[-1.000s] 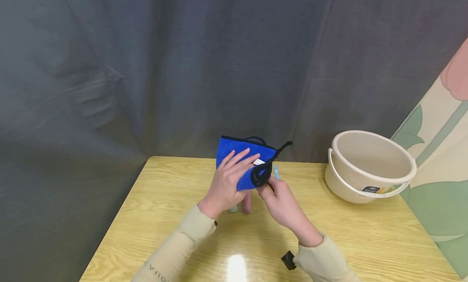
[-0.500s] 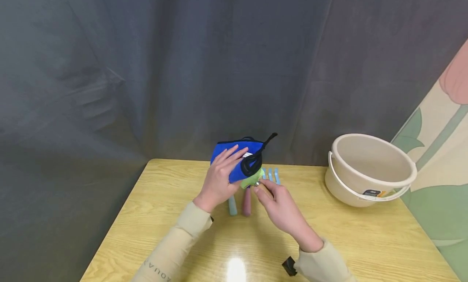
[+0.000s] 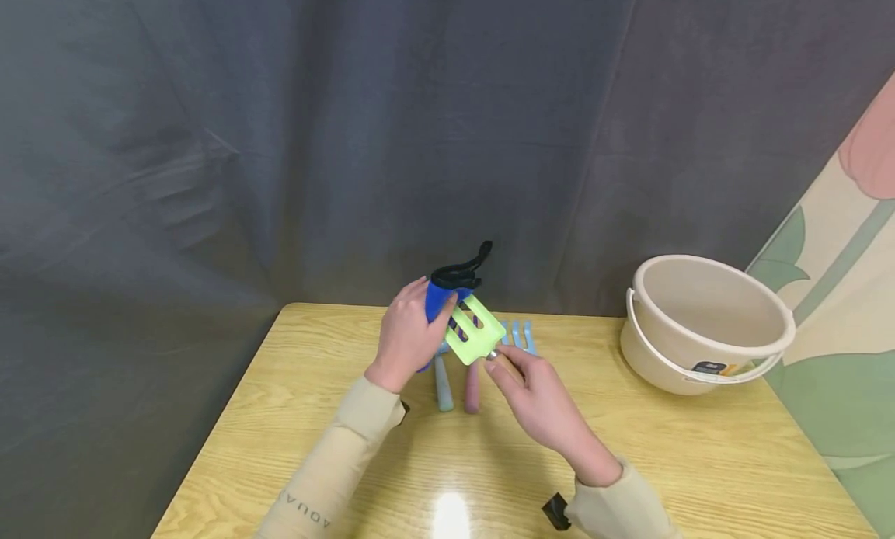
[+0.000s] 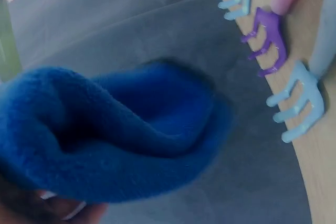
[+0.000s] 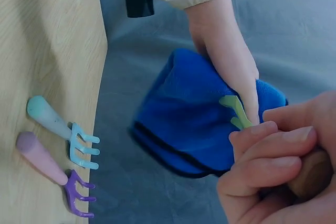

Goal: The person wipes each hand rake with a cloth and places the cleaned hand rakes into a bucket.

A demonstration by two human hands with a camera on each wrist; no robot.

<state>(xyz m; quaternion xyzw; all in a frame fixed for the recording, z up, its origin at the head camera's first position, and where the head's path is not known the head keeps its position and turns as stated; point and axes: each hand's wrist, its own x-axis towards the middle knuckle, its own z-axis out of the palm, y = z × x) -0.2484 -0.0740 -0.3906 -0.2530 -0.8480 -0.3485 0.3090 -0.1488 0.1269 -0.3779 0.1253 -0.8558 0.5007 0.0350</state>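
In the head view my left hand (image 3: 404, 333) grips a bunched blue plush cloth (image 3: 438, 294) with black edging and a black cord loop on top. The left wrist view shows the cloth's soft folds close up. My right hand (image 3: 534, 395) holds a hand fork by its wooden handle, mostly hidden in the fingers. The fork's light green head (image 3: 485, 341) points up and left, its prong ends at the cloth and partly covered by it. My left thumb lies across the cloth near the prongs.
On the wooden table (image 3: 315, 415) lie more hand forks: one with a pale blue-green handle (image 3: 444, 391), one purple with a pink handle (image 3: 472, 391), and another with light blue prongs (image 3: 517, 335). A beige bucket (image 3: 657, 360) stands at the right; a dark curtain (image 3: 419, 135) hangs behind.
The left hand has drawn the cloth up and left and wrapped it tighter, uncovering the fork's green head. The right hand stays nearly in place. More of the table forks show.
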